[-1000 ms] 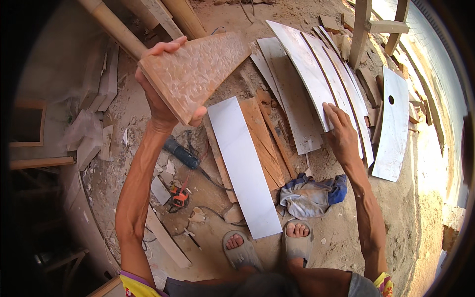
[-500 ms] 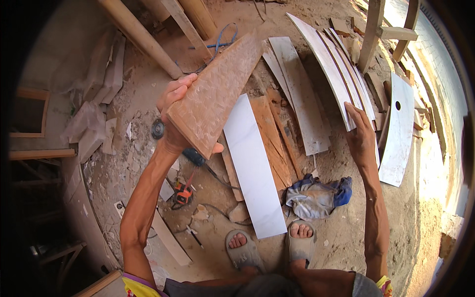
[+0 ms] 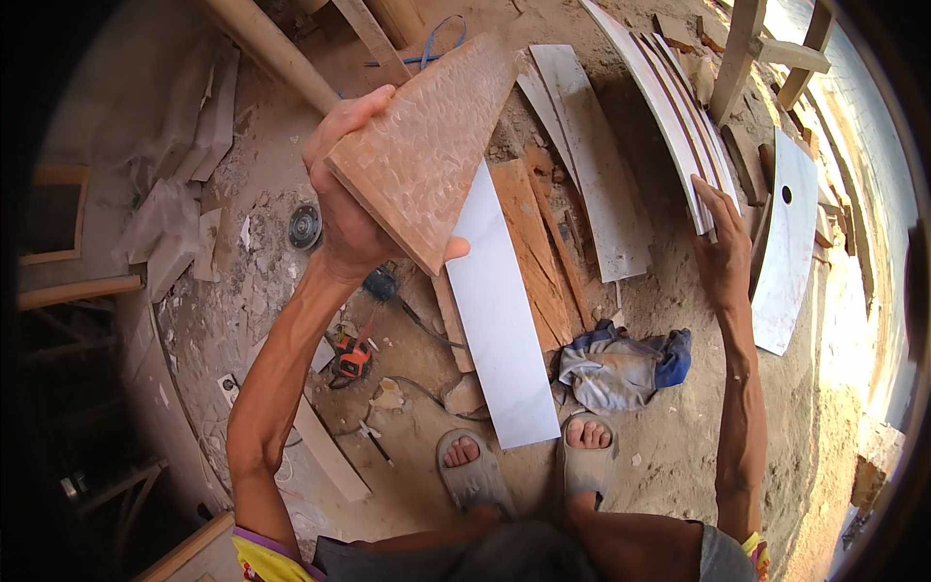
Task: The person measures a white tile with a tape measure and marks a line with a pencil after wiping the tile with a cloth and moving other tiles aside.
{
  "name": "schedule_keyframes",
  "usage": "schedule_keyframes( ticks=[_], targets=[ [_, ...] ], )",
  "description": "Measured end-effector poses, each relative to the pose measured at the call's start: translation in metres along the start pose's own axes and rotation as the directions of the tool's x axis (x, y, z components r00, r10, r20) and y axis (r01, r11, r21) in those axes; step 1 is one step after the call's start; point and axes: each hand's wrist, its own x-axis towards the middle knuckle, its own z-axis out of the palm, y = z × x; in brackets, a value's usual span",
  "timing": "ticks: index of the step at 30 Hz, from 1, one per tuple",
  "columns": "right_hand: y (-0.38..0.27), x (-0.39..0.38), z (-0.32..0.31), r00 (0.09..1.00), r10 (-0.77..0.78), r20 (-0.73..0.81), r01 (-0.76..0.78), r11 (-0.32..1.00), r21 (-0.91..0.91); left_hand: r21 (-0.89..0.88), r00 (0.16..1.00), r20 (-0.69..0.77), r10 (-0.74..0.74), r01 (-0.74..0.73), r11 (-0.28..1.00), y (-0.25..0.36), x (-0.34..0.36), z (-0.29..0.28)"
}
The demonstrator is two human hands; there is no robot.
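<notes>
My left hand point(image 3: 351, 199) is closed around a long tile strip point(image 3: 432, 145), its ridged reddish-brown underside facing me and its near end raised. The far end of that strip narrows away from me and looks blurred. At the right, my right hand point(image 3: 722, 242) has its fingers closed on the near end of a white tile strip point(image 3: 652, 92), the outermost of several leaning on edge together. Between my hands, a white marble-look tile strip point(image 3: 504, 330) lies on brown boards point(image 3: 531, 262), its upper part hidden behind the held strip.
Below my left hand are an angle grinder point(image 3: 304, 227) and an orange tape measure point(image 3: 353, 357). A crumpled grey-blue cloth point(image 3: 621, 369) lies before my sandalled feet point(image 3: 475, 475). More strips point(image 3: 593, 160) lie beyond; a holed white piece point(image 3: 784, 247) leans at right, near a wooden frame point(image 3: 734, 63).
The view has shifted a little, so most things sit higher. My left hand has turned the held strip slightly and uncovered the grinder. My right hand has moved slightly right, still at the strip's end.
</notes>
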Motion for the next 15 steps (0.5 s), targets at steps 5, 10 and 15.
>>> schedule_keyframes(
  ticks=[5,10,15],
  targets=[
    [0.011,0.006,-0.011,0.997,-0.03,-0.071,0.028,0.999,-0.034,-0.248,0.967,0.133,0.216,-0.178,0.952,0.052,0.025,0.051],
    [0.018,0.008,-0.013,0.997,-0.056,-0.058,0.057,0.998,0.012,-0.103,0.893,0.249,0.374,-0.36,0.927,0.099,0.011,0.146],
    [0.022,0.008,-0.016,0.999,-0.041,-0.023,0.042,0.997,0.061,-0.125,0.74,0.514,0.434,-0.437,0.891,0.124,-0.024,0.231]
  ],
)
